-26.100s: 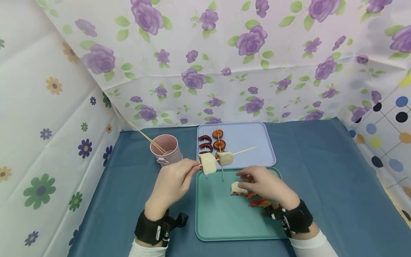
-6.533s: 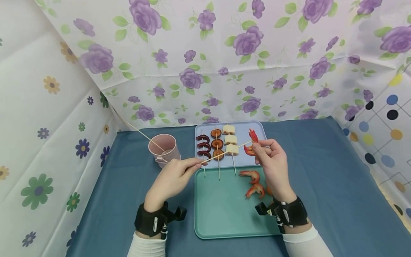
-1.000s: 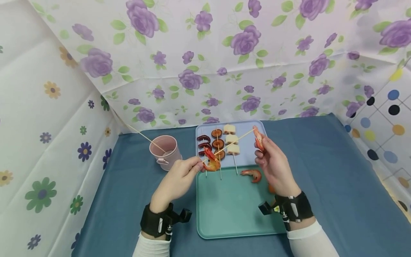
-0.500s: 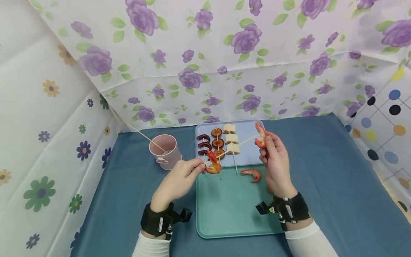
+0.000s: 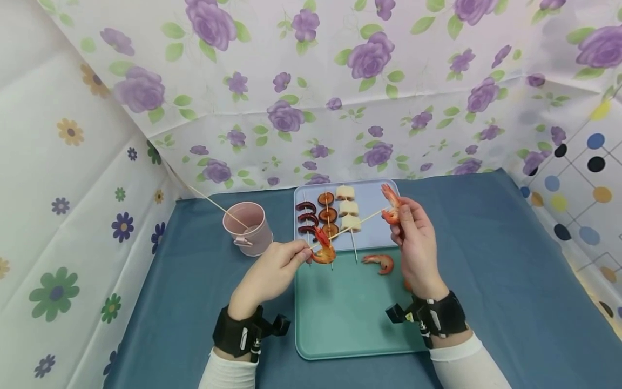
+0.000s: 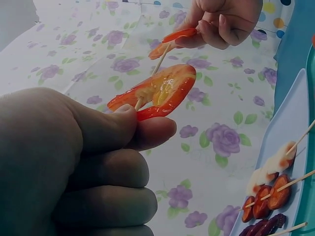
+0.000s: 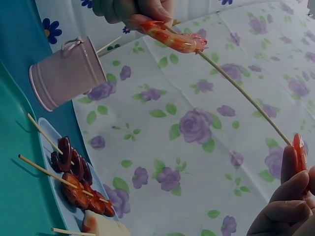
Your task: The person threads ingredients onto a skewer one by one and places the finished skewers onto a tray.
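Note:
My left hand pinches the near end of a thin wooden skewer, and one red shrimp is threaded on it beside my fingertips. In the left wrist view that threaded shrimp sits just above my thumb. My right hand holds a second shrimp against the skewer's far tip. The right wrist view shows this second shrimp between my fingers, with the skewer running to the threaded shrimp. Both hands hover over the trays.
A lilac tray at the back carries three loaded skewers of dark slices, brown discs and white cubes. A teal tray in front holds a loose shrimp. A pink cup with a skewer stands at left. Floral cloth walls surround the blue tabletop.
Over the last second my right hand has brought its shrimp onto the skewer's tip. Earlier the skewer was bare; one shrimp has been threaded and slid to my left fingers.

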A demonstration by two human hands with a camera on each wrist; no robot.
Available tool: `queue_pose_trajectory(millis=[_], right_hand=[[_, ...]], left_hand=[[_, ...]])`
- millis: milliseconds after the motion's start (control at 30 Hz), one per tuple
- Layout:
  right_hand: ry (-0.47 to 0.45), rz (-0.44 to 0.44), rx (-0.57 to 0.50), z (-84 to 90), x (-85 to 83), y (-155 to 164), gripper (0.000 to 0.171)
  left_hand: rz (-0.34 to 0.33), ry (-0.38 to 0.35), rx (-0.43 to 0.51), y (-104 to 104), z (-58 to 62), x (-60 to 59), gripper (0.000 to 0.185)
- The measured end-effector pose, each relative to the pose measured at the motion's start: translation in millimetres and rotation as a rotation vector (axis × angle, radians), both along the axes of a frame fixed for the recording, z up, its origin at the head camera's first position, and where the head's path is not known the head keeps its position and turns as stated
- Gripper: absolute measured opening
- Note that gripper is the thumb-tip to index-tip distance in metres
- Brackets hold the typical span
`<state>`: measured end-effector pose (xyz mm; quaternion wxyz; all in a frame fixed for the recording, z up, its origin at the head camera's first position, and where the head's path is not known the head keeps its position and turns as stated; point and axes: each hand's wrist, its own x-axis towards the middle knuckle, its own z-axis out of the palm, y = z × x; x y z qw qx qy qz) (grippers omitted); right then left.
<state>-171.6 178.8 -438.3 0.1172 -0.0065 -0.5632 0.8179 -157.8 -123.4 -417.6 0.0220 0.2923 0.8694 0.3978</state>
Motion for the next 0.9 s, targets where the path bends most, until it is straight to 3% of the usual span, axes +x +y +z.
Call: queue_pose_trajectory(millis=[467, 900], right_hand=[[0.027, -0.015, 0.095, -1.0, 1.3, -2.5, 0.033], [0.050, -0.052, 0.113, -0.7, 2.7, -2.2, 0.021]], left_hand=[[0.000, -0.015, -0.003, 1.1, 1.3, 0.8, 0.021], [0.005, -0.011, 0.005, 1.1, 2.3, 1.8, 0.022]])
